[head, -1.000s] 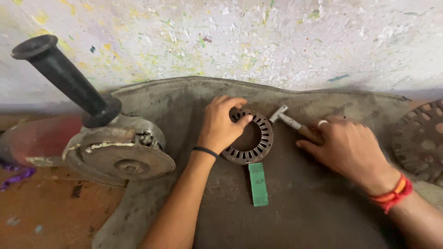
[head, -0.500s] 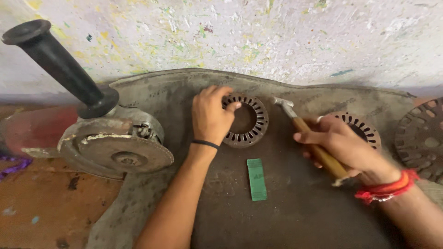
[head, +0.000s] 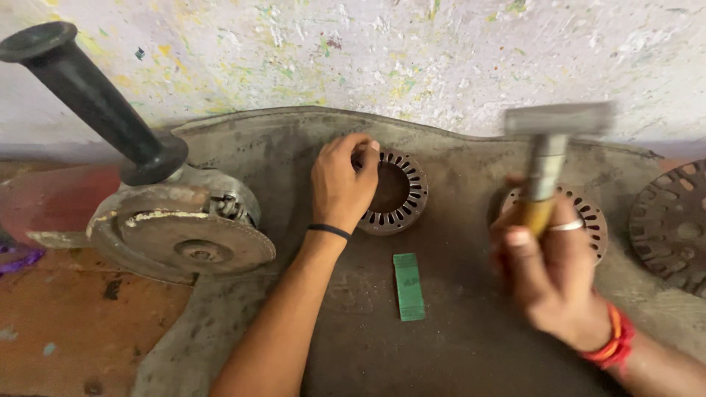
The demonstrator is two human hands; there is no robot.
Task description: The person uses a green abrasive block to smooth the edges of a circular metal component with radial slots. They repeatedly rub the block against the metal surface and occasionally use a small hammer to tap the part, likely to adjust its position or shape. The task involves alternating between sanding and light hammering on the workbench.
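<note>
- the left hand (head: 340, 185) lies palm down, fingers curled over the near-left rim of a round, dark slotted metal ring (head: 393, 192), pinning it flat; a thin black band circles the wrist.
- the slotted metal ring is a stacked steel lamination with narrow teeth around its inner edge and an open round centre; it lies flat on the worn grey rubbery mat (head: 456, 353), near the mat's back edge.
- the right hand (head: 555, 276) is closed in a fist around the yellowish wooden handle of a steel-headed hammer (head: 548, 158), held upright with the blocky grey head at the top, blurred; a silver ring sits on one finger and red-orange threads wrap the wrist.
- just behind the right hand, partly hidden by it, lies a second slotted ring (head: 592, 220), of the same toothed shape.
- between the two forearms, a small flat green rectangular strip (head: 409, 287) lies on the mat, apart from both hands.
- at the right edge, a larger dark perforated metal disc (head: 673, 224) lies flat.
- to the left, an angle grinder (head: 158, 220) with a long black ribbed side handle, a scuffed metal guard and a coarse grey disc lies on the mat's edge.
- behind everything stands a rough, paint-flecked pale wall (head: 412, 51).
</note>
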